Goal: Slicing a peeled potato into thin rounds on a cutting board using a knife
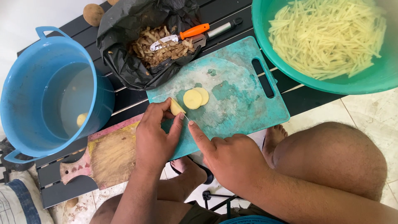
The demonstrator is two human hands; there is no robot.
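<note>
View from above of a worn turquoise plastic cutting board with a slot handle, lying on a dark slatted desk. All places below are given relative to this board.

At the board's near left edge, the left hand is curled around a peeled pale yellow potato piece, fingers and thumb pinching it down onto the board. Just beside it, the right hand is closed around a knife; only a thin sliver of blade shows at the tip of the extended index finger, touching the potato piece. The handle is hidden inside the fist.

Two round potato slices lie overlapping on the board, just beyond the potato piece.

Beyond the board's far left corner sits a black plastic bag holding brown potato peelings, with an orange-handled peeler resting on top. To the far right of the board is a large green plastic basin filled with pale potato strips in water. To the left stands a blue plastic bucket of water with one peeled potato inside. A worn wooden board lies under the turquoise board's near left corner. The person's bare knees and feet show below the near edge.
</note>
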